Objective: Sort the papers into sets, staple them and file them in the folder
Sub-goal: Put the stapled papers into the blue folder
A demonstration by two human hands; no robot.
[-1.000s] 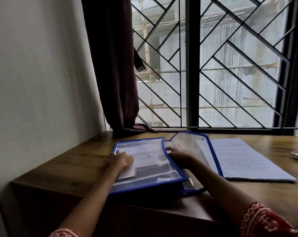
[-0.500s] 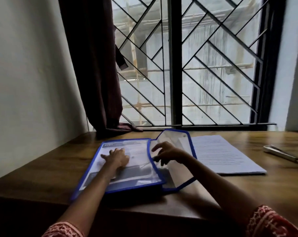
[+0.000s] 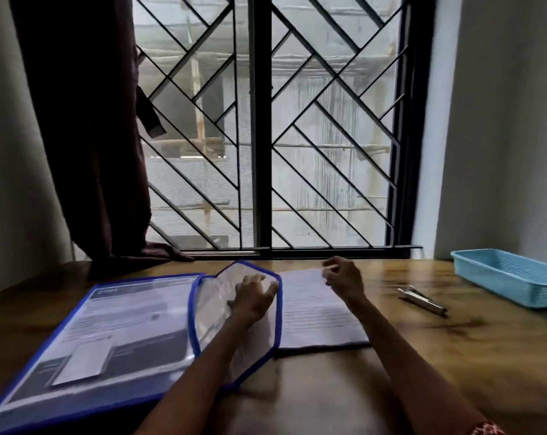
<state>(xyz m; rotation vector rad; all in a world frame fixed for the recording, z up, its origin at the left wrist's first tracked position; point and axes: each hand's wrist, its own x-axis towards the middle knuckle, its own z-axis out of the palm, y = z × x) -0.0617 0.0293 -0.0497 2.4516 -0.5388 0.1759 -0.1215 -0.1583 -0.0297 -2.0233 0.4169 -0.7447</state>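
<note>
Both hands have shifted toward three o'clock: left hand (image 3: 253, 296) rests spread on the folder (image 3: 115, 334) flap, right hand (image 3: 341, 277) hovers curled, empty, above the papers (image 3: 313, 312). A hurried grab could scatter them.

Both bare forearms reach in from the near edge toward the far side, the left one angling in from the near left and the right one from the near right. The left hand (image 3: 252, 296) lies palm down with its fingers (image 3: 270, 288) spread and slightly bent. The right hand (image 3: 343, 276) sits farther and to the right, raised, its fingers loosely curled toward the thumb.
</note>
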